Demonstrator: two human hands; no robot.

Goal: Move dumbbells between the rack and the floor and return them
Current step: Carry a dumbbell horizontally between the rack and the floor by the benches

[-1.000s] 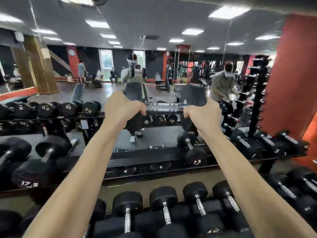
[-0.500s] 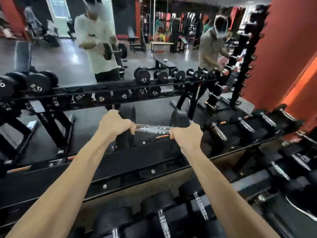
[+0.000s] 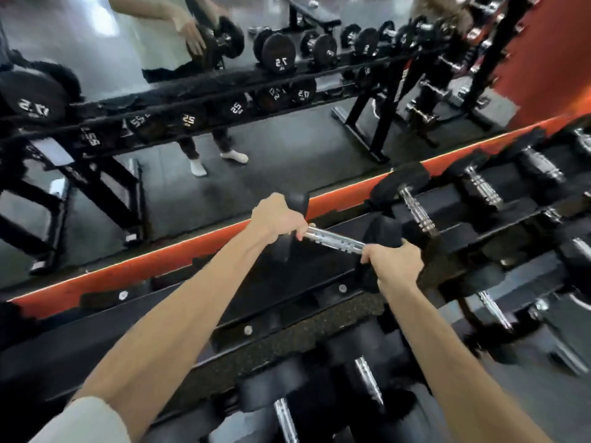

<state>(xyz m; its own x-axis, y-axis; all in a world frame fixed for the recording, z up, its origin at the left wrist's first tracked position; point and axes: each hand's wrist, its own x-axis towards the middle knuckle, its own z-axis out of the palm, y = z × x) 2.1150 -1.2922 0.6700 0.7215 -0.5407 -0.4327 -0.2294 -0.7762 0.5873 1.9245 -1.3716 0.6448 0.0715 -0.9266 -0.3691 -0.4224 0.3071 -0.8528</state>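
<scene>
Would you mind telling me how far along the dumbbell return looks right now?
Nearly done: the dumbbell sits low over the rack's top shelf. In hand: left hand and right hand grip its ends. Left: setting it down beside its neighbour, then letting go.

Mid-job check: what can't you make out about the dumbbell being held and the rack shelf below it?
Head view only:
- dumbbell: weight marking not visible; left hand and right hand cover the handle ends.
- Whether its heads touch the rack shelf: hidden by hands and heads.
- Lower-row dumbbells: blurred, cut off by the bottom edge.

Dumbbell (image 3: 335,240) above rack (image 3: 319,292), before mirror (image 3: 287,148)
</scene>
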